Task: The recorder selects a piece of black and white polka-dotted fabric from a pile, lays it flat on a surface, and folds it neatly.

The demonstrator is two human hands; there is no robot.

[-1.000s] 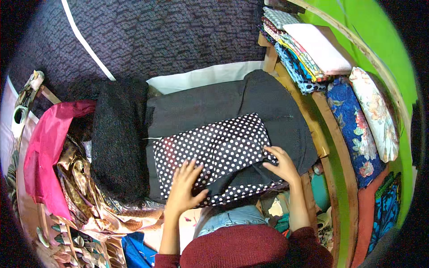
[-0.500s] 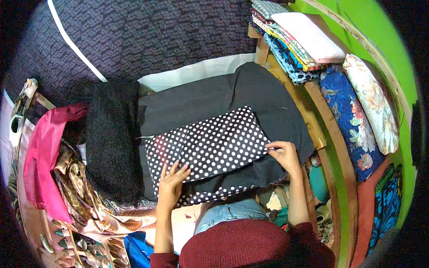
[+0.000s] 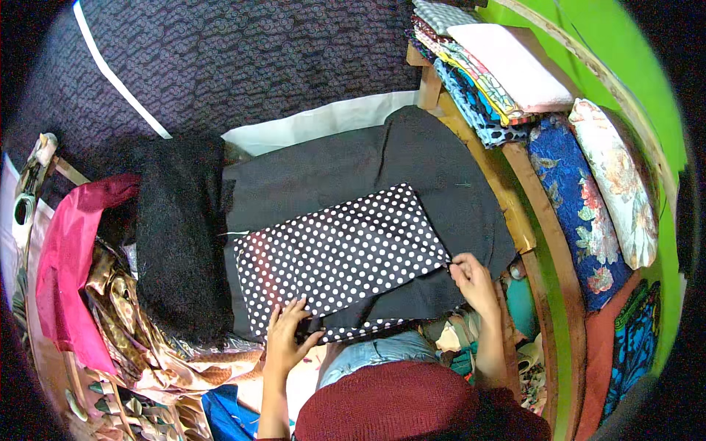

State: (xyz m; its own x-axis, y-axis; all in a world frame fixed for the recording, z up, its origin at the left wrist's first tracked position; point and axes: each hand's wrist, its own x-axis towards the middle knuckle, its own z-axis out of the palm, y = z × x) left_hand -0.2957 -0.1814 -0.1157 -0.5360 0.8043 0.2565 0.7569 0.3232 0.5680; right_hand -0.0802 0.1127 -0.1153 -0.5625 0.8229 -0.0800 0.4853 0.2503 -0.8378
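A black fabric with white polka dots (image 3: 346, 246) lies folded on a surface covered in plain black cloth (image 3: 309, 176). A second dotted edge (image 3: 360, 327) shows below it, nearer to me, with a strip of black between. My left hand (image 3: 287, 334) rests with fingers spread on the fabric's near left corner. At the right end, my right hand (image 3: 472, 283) pinches the corner of the dotted fabric between thumb and fingers. What lies under the folded layers is hidden.
Left of the dotted fabric lies a dark fuzzy cloth (image 3: 180, 242), beside pink fabric (image 3: 70, 272) and shiny gold-brown cloth (image 3: 129, 301). Folded fabrics (image 3: 507, 66) are stacked at the back right. Blue floral cloth (image 3: 577, 213) lies along the wooden ledge (image 3: 559, 294).
My right hand has moved slightly toward me and right, still holding the corner. My left hand has slid nearer to me, and the strip of dotted edge below looks narrower.
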